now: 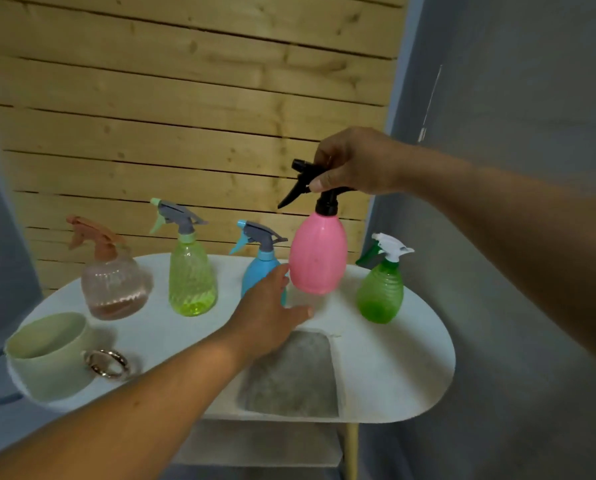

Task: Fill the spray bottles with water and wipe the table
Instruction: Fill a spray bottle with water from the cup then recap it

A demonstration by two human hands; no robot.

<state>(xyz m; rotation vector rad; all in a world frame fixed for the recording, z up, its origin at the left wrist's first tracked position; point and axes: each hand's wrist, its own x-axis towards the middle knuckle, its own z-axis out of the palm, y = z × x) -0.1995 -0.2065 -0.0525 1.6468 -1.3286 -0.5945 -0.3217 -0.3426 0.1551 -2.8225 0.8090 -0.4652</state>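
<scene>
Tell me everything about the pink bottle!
The pink spray bottle has a smooth egg-shaped body, opaque plastic by the look, and a black trigger top with its nozzle pointing left. It is upright and seems lifted just above the white table, between the blue bottle and the dark green bottle. The right hand grips its black top. The left hand reaches toward its base, fingertips close.

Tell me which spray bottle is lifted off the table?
The pink bottle with the black trigger: the right hand holds it by its head, while the other four stand on the table.
</scene>
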